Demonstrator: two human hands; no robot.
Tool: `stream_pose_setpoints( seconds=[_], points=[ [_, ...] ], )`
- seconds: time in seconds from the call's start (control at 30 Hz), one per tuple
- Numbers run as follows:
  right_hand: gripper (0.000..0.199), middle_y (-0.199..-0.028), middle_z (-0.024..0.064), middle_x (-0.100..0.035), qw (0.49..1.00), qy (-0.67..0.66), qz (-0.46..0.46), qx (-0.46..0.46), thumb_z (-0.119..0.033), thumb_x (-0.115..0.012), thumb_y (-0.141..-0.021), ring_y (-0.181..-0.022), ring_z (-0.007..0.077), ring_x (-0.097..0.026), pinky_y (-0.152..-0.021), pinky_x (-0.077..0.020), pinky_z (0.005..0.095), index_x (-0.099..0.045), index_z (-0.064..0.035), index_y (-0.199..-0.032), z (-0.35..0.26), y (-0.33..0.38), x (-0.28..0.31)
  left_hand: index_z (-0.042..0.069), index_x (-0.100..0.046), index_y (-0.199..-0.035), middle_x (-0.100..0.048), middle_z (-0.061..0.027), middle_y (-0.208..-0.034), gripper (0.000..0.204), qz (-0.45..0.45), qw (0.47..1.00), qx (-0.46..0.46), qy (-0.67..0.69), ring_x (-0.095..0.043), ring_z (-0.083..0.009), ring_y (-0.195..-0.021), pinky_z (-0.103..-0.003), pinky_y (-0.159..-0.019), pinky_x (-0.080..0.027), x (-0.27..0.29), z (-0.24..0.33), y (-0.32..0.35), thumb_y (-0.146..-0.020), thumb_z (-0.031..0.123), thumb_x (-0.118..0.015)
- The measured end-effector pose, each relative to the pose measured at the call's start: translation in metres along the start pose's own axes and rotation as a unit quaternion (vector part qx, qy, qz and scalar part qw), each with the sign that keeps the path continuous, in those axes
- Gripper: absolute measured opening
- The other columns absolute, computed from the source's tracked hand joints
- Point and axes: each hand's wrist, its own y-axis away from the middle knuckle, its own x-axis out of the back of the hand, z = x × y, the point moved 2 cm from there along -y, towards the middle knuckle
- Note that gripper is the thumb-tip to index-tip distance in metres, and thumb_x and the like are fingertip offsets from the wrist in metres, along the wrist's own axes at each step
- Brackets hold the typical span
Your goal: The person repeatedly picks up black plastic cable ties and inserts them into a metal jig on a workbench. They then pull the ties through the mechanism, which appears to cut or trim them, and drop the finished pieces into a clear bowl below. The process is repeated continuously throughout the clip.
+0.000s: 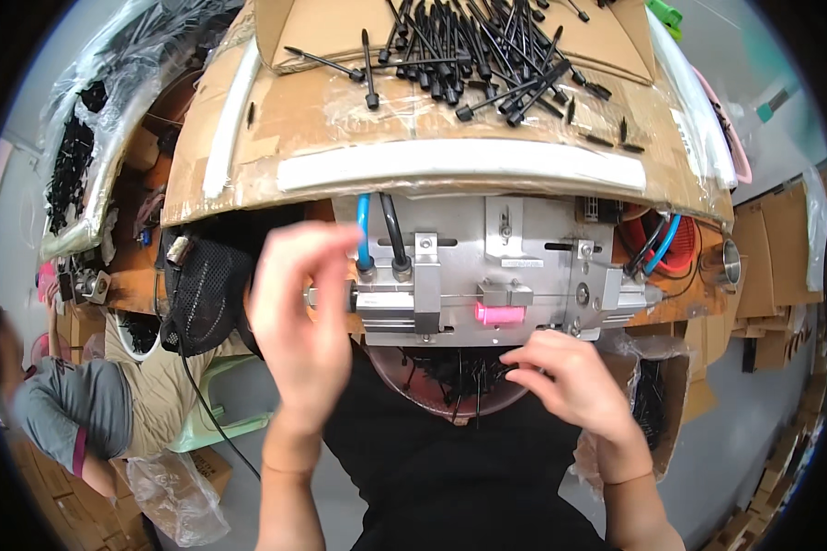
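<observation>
Hovering before the metal fixture [487, 275], the left hand [303, 321] shows loosely curled, blurred fingers; whether they hold anything cannot be told. The right hand [570, 381] reaches, fingers bent, into the bowl of black pins [450, 376] beneath the pink block [499, 315].

Grey floor [735, 450], stacked cardboard boxes [781, 266] at right, pale green plastic stool [216, 404], even indoor light

I saw thin black plastic pieces [455, 372] piled loosely in a reddish round bowl [388, 376] beneath the metal fixture [487, 275], which sat level, with a small pink block [499, 315] at its front edge
</observation>
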Motion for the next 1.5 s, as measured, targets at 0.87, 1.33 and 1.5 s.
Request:
stream_pose_setpoints(
  seconds=[0.87,1.33,1.5],
  points=[
    [0.041,-0.12,0.0249,-0.064,0.923,-0.245,0.25,0.161,-0.023,-0.056,-0.1,-0.108,0.0271,-0.066,-0.07,-0.054,0.0237,-0.055,0.0074,-0.128,-0.005,-0.111,0.152,0.005,-0.064,-0.094,-0.057,-0.0099,-0.088,0.022,-0.161,0.954,-0.193,-0.166,-0.058,-0.0295,-0.084,-0.038,-0.073,-0.048,-0.037,0.015,-0.065,-0.077,0.011,-0.076],
    [0.042,-0.11,0.0167,-0.057,0.897,-0.279,0.309,0.149,-0.027,-0.051,-0.103,-0.095,0.0198,-0.053,-0.064,-0.0441,0.0196,-0.049,0.003,-0.133,0.001,-0.01,0.126,-0.01,-0.045,-0.138,-0.049,-0.0084,-0.089,0.063,-0.26,0.931,-0.082,-0.244,-0.051,-0.0207,-0.079,-0.031,-0.074,-0.048,-0.088,0.032,0.112,-0.078,-0.004,-0.064],
    [0.031,-0.103,0.0224,-0.064,0.889,-0.225,0.369,0.151,-0.018,-0.061,-0.097,-0.083,0.022,-0.063,-0.058,-0.0506,0.024,-0.055,0.0045,-0.117,-0.005,0.001,0.104,-0.01,-0.044,-0.138,-0.049,-0.0087,-0.091,0.064,-0.273,0.917,-0.114,-0.268,-0.052,-0.0207,-0.082,-0.03,-0.076,-0.048,-0.091,0.028,0.108,-0.077,-0.004,-0.063]
  ],
)
